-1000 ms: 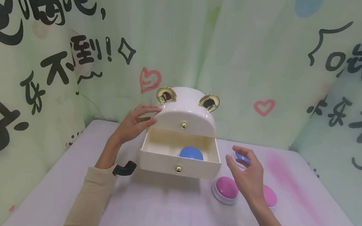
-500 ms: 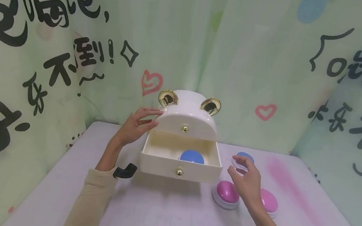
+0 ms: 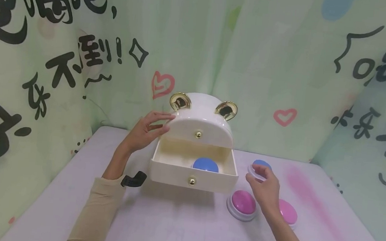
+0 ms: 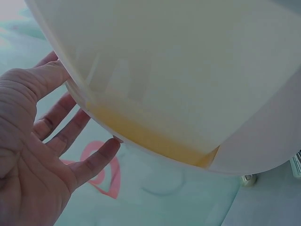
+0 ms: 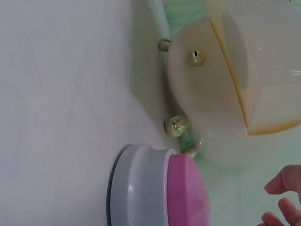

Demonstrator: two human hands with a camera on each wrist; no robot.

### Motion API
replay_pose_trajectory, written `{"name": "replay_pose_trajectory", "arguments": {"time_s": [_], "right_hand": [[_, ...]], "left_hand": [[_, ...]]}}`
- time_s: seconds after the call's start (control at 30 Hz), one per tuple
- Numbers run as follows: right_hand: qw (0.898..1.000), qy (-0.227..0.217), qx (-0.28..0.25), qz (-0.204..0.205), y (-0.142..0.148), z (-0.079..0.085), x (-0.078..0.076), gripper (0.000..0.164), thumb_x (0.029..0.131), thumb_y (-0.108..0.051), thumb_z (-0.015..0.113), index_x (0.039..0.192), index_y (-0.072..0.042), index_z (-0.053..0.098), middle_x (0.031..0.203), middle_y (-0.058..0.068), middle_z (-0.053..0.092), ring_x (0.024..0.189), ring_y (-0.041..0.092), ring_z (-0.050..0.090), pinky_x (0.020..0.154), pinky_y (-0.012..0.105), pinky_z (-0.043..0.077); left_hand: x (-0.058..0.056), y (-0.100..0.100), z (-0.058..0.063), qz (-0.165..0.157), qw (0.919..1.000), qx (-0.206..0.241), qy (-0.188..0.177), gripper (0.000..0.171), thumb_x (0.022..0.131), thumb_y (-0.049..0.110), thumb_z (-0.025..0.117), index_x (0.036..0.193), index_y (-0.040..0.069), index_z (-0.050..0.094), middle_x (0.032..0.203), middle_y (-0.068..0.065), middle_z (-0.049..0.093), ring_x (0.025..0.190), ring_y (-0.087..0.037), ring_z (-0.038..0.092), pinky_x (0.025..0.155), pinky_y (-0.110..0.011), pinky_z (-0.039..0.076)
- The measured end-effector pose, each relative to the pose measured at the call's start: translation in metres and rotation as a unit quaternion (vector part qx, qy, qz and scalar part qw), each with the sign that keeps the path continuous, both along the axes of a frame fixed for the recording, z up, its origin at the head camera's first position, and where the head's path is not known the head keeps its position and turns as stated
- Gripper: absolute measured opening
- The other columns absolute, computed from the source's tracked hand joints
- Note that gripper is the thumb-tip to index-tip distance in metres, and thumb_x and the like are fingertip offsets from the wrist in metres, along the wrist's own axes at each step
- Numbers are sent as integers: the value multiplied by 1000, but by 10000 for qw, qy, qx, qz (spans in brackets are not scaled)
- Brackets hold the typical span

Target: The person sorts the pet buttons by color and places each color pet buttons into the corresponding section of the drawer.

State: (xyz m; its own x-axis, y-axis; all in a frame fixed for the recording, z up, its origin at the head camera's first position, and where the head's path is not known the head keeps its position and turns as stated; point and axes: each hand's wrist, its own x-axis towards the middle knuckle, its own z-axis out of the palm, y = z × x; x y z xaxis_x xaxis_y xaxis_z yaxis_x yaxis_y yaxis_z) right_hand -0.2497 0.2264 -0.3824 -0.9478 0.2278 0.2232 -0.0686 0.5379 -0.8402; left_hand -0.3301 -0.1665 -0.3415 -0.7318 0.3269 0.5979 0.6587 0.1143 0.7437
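A white box (image 3: 198, 119) with a rounded top stands on the table, its lower drawer (image 3: 161, 171) pulled out. Inside that drawer sits a blue-domed push button (image 3: 205, 164). My left hand (image 3: 143, 133) touches the box's upper left side; in the left wrist view its thumb and fingers (image 4: 96, 162) meet the edge without wrapping it. My right hand (image 3: 265, 188) hovers at a second blue button (image 3: 262, 164), fingers bent and apart, partly covering it. Nothing shows between its fingers (image 5: 284, 181) in the right wrist view. Contact with that button cannot be made out.
A magenta button (image 3: 243, 202) with a white base stands right of the drawer. Behind my right forearm is a pink button (image 3: 287, 212), partly hidden. Gold ear-like rings (image 3: 226, 110) top the box. A printed green curtain (image 3: 253, 64) hangs behind the table (image 3: 170, 225).
My right hand has shifted slightly at the blue button, and its thumb and fingers have drawn closer. The left hand stays on the box. The head view has tilted a little.
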Motion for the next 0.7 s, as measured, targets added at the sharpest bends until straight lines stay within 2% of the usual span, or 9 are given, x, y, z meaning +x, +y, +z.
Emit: {"name": "replay_pose_trajectory", "arguments": {"time_s": [0.07, 0.13, 0.2, 0.27, 0.33, 0.4, 0.53, 0.7], "right_hand": [[10000, -55, -26, -61, 3, -1, -1, 43, 96, -9, 68, 136, 3, 56, 138, 24, 58, 126, 41, 58, 83, 8, 50], [9998, -112, -75, -162, 5, -2, -2, 45, 95, -10, 69, 136, 3, 56, 139, 24, 58, 129, 40, 56, 80, 6, 44], [9994, -161, -141, -259, 7, -2, -4, 47, 94, -11, 71, 136, 3, 55, 140, 25, 57, 131, 40, 53, 88, 15, 47], [9988, -232, -214, -363, 8, -3, -6, 50, 93, -12, 72, 138, 3, 54, 142, 26, 55, 133, 40, 51, 97, 30, 49], [9981, -319, -302, -442, 9, -4, -8, 53, 93, -13, 72, 140, 2, 52, 146, 26, 51, 136, 41, 47, 106, 46, 47], [9971, -443, -363, -509, 11, -5, -10, 56, 94, -15, 72, 143, 2, 50, 149, 27, 48, 138, 43, 44, 111, 55, 42], [9948, -694, -440, -594, 14, -7, -14, 61, 94, -18, 72, 146, 0, 46, 153, 27, 43, 142, 45, 38, 117, 59, 35], [9923, -838, -579, -702, 17, -8, -20, 65, 93, -17, 72, 148, 2, 43, 155, 29, 39, 144, 46, 35, 118, 57, 34]], "left_hand": [[0, 1, 0, -2, 10000, -4, -1, 38, 99, 3, 66, 137, 4, 64, 139, -10, 55, 131, -19, 51, 109, -49, 48], [-1, 1, 0, 0, 10000, 2, 0, 38, 99, 3, 66, 137, 4, 64, 139, -10, 55, 131, -19, 52, 109, -49, 48], [-1, 0, -1, 19, 10000, 13, 3, 38, 99, 3, 66, 137, 4, 64, 138, -9, 56, 131, -20, 52, 109, -49, 48], [-1, 0, -1, 27, 10000, 16, 3, 38, 99, 2, 66, 136, 4, 64, 138, -9, 56, 131, -20, 52, 108, -49, 49], [-1, 0, -1, 17, 10000, 14, 2, 38, 99, 3, 66, 136, 4, 64, 138, -10, 56, 131, -21, 52, 108, -49, 49], [-1, -1, -1, 12, 10000, 9, 2, 38, 99, 3, 66, 136, 3, 64, 138, -10, 56, 131, -22, 52, 108, -49, 49], [-2, -1, -1, 21, 10000, -6, 5, 38, 99, 3, 66, 137, 4, 64, 137, -10, 56, 130, -21, 52, 109, -49, 48], [-2, 0, -1, 8, 10000, -10, 2, 38, 99, 4, 66, 137, 4, 64, 137, -10, 56, 130, -20, 52, 109, -49, 48]]}}
